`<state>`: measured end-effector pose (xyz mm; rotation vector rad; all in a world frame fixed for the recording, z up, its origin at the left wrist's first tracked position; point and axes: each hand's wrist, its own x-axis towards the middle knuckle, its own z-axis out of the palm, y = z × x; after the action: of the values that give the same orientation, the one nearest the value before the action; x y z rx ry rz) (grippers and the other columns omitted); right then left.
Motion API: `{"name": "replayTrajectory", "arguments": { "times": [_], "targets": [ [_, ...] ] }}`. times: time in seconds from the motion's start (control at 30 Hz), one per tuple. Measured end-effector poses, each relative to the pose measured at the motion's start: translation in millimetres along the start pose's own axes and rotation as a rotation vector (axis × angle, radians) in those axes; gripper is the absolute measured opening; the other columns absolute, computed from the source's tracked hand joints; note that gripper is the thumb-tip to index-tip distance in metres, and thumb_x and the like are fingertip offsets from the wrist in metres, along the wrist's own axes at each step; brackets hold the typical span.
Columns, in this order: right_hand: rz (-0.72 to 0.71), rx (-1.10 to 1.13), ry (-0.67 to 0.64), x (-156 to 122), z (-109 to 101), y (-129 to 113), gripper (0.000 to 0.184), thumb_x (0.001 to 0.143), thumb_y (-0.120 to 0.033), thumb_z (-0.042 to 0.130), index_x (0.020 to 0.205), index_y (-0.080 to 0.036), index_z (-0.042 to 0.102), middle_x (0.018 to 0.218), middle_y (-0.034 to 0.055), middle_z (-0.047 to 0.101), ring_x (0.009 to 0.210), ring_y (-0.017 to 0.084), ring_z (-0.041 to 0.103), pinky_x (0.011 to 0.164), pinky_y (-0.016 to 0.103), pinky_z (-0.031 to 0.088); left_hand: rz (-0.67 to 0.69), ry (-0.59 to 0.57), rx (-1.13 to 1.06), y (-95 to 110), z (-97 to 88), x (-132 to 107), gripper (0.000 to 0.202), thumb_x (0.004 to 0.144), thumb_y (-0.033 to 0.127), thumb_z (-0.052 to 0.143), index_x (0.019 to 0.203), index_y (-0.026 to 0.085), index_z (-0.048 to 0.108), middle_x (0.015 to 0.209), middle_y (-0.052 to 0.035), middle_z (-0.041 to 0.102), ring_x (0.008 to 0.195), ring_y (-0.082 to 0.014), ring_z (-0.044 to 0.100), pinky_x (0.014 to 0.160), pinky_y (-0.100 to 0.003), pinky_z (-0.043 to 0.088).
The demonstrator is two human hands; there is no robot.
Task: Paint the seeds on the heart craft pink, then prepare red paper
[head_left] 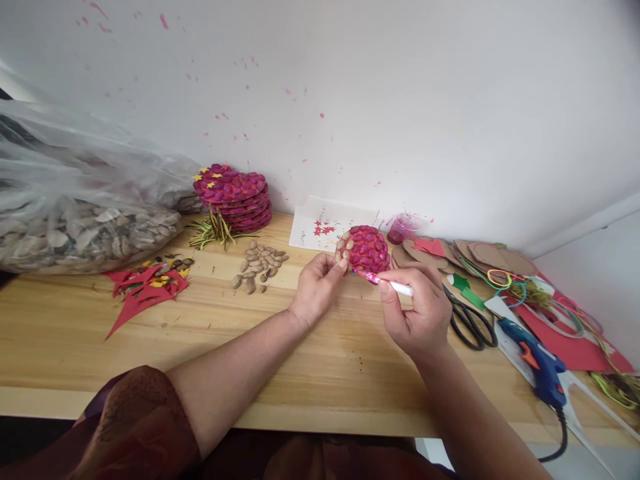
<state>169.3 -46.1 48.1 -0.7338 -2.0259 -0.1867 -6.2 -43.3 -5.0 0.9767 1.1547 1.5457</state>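
Observation:
My left hand [323, 280] grips the lower left edge of a round disc [369, 248] covered in nutshell halves, mostly painted magenta. A few shells along its left side are still a bare tan colour. Pinched in the fingers of my right hand [419, 303] is a paintbrush [400, 288] with a white handle and pink smears toward its tip. That tip meets the disc's lower edge, close to my left thumb. Behind the disc, a small clear cup [403, 227] of magenta paint stands by the wall.
Loose shells [257, 263], red paper scraps [150, 293] and a stack of magenta discs [235, 200] lie left, beside a bag of shells [100, 233]. At right are scissors [473, 323], a blue glue gun [543, 367] with its cord, and cardboard discs [500, 259]. A white sheet [305, 227] holds red stars.

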Motion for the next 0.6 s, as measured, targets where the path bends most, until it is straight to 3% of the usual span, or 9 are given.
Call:
{"name": "replayTrajectory", "arguments": {
  "times": [0.2, 0.6],
  "targets": [
    [0.014, -0.011, -0.007, -1, 3, 1, 0.011, 0.093, -0.015, 0.067, 0.101, -0.022, 0.066, 0.087, 0.003, 0.074, 0.087, 0.022, 0.064, 0.083, 0.038, 0.049, 0.072, -0.032, 0.106, 7, -1.6, -3, 0.03, 0.086, 0.047, 0.068, 0.078, 0.02, 0.058, 0.076, -0.0001, 0.061, 0.072, -0.0153, 0.052, 0.074, -0.029, 0.043],
    [0.041, -0.001, 0.008, 0, 0, 1, 0.01, 0.094, -0.015, 0.066, 0.1, -0.022, 0.066, 0.088, 0.0033, 0.074, 0.088, 0.021, 0.064, 0.083, 0.038, 0.05, 0.142, -0.036, 0.223, 15, -0.8, -5, 0.026, 0.087, 0.041, 0.064, 0.074, 0.022, 0.053, 0.068, 0.0039, 0.053, 0.066, -0.0137, 0.048, 0.067, -0.026, 0.04]
  ]
}}
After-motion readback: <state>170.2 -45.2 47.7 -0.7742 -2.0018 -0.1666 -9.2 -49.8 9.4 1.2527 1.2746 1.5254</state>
